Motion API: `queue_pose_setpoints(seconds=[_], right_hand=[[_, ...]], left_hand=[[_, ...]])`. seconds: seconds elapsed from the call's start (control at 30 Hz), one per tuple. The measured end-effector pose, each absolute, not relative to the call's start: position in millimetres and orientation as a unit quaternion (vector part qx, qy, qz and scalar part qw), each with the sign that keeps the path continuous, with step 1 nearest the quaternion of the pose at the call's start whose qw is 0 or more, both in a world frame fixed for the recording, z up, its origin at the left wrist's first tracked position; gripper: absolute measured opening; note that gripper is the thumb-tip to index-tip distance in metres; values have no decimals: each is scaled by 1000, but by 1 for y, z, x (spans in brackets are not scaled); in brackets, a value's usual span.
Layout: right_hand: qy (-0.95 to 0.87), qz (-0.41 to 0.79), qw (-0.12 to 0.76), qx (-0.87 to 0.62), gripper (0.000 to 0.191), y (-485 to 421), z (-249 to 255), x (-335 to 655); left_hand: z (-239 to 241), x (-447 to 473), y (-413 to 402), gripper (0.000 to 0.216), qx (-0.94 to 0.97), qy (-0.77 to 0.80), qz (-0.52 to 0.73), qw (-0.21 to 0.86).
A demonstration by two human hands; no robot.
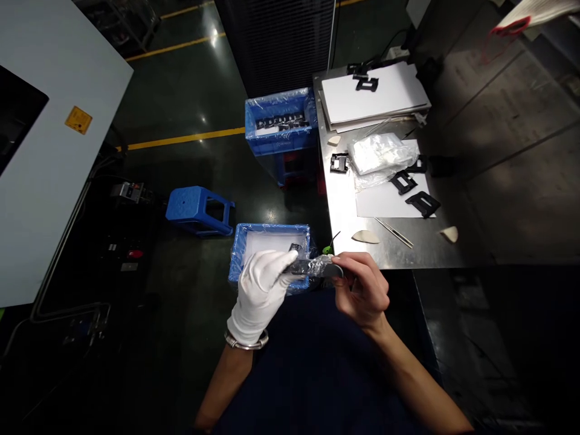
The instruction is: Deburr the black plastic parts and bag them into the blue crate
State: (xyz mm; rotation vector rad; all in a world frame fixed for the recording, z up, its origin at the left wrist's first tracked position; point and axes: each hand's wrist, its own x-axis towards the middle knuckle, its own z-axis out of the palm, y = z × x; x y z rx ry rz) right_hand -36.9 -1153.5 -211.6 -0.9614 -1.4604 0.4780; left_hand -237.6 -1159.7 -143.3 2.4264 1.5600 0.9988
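Above the blue plastic crate (269, 228), you are pinching a black part in clear plastic film (312, 266) between your white-gloved left hand (259, 296) and bare right hand (362, 289), both grips closed on it, seemingly keeping it over the white liner (265, 243).

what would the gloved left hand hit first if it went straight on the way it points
The white-gloved left hand would meet the shiny wrapped piece first, the one held by the bare right hand. Its fingertips look about touching it, though depth is hard to judge from this view.
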Motion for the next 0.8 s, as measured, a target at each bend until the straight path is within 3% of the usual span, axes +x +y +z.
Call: queue_pose_setpoints(seconds=[0.23,0.3,0.4,0.5,0.63,0.7,0.8], right_hand=[[-637,218,614,-413,47,-1170,-204,-45],[-631,220,617,-416,47,-1171,-205,-52],[-578,256,610,-478,34,-1167,-211,-61],[-531,289,601,-523,25,-1160,-219,-66],[-565,260,600,-503,33,-1161,-224,-71],[-589,243,603,-481,40,-1165,-225,-76],[-622,233,606,-439,48,-1172,-227,-83]], left_hand=[[-156,-220,-1135,17,699,557,422,153],[-163,-214,-1127,28,664,584,435,168],[-173,-209,-1126,53,616,646,440,100],[-178,-208,-1141,50,614,654,428,107],[-183,-209,-1166,46,642,640,396,147],[-184,-207,-1173,64,646,631,395,167],[-185,-204,-1176,91,631,599,403,285]])
